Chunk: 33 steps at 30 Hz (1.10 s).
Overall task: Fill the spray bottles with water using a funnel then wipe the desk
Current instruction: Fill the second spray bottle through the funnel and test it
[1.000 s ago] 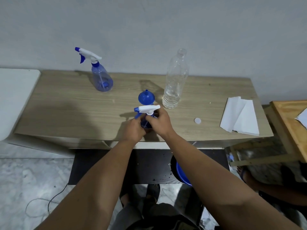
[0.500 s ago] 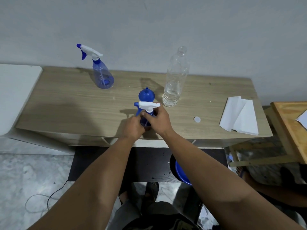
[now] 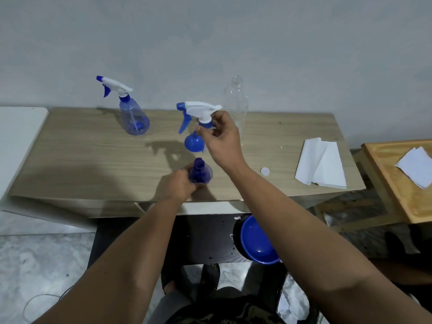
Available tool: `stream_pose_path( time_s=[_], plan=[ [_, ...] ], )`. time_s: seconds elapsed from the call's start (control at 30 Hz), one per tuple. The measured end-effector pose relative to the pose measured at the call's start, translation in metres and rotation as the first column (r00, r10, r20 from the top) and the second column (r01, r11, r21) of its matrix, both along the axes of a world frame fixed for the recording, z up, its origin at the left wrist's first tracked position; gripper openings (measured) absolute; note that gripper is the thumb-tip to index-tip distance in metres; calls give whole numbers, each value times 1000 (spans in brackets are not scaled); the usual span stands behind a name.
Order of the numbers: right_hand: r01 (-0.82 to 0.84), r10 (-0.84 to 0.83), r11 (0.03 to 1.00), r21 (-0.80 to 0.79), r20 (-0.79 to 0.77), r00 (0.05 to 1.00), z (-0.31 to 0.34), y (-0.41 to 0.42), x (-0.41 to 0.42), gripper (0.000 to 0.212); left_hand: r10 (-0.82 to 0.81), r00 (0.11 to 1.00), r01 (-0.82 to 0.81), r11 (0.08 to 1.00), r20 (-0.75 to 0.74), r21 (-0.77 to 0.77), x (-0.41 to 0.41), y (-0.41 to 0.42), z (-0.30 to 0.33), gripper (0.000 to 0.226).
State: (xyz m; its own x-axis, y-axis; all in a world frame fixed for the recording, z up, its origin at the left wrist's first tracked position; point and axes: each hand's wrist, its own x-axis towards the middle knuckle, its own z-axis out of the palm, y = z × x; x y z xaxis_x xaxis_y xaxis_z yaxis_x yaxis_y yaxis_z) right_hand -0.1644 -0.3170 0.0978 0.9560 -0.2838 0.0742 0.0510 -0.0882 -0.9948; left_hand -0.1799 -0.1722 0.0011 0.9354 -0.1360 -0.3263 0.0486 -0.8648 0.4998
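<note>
Spray head (image 3: pixel 198 112) is hanging from right-hand fingers (image 3: pixel 205 129) at frame centre; left hand (image 3: pixel 178 187) is gripping the open bottle (image 3: pixel 199 173); lay the head aside without dripping.

wooden desk (image 3: pixel 93 164), spray bottles (image 3: pixel 134 118), funnel (image 3: pixel 193 143), tissues (image 3: pixel 320 168)

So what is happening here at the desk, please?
A person is opening a spray bottle. The right hand holds the spray head lifted off, above the blue funnel. The left hand grips the open blue bottle on the desk. A second spray bottle stands capped farther back.
</note>
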Motion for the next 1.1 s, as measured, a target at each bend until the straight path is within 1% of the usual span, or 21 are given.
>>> stream_pose_path(
  time_s=[0.1, 0.27, 0.43, 0.53, 0.77, 0.87, 0.97, 1.03, 1.1],
  plan=[
    [38, -50, 988, -147, -77, 996, -5, -27, -3, 32, -1, 999, 1, 1000, 42, -6, -1, 1, 1, 67],
    [25, -135, 940, -341, -303, 943, -65, -61, -35, 30, -15, 997, 18, 999, 78, -38, -1, 2, -1, 73],
    [-81, -189, 889, -451, -522, 832, -109, -83, -61, 19, -28, 994, 32, 999, 105, -42, 0, 5, -4, 78],
    [-129, -194, 880, -458, -593, 781, -121, -87, -64, 19, -38, 992, 43, 998, 123, -41, 1, 4, -7, 78],
    [-198, -214, 821, -536, -610, 763, -133, -82, -51, 27, -21, 993, 27, 998, 113, -52, 4, 3, -13, 78],
    [-217, -209, 798, -563, -596, 776, -137, -82, -54, 29, -22, 992, 27, 999, 121, -41, 4, 3, -13, 79],
    [-223, -192, 807, -547, -600, 777, -134, -83, -57, 35, -26, 993, 29, 999, 115, -28, 3, 3, -11, 78],
    [-192, -210, 806, -560, -574, 792, -127, -81, -61, 41, -28, 993, 31, 999, 116, -25, 3, 3, -9, 79],
    [-67, -250, 809, -584, -446, 860, -119, -77, -65, 38, -38, 992, 40, 999, 120, -17, 3, 3, -7, 79]
  ],
)
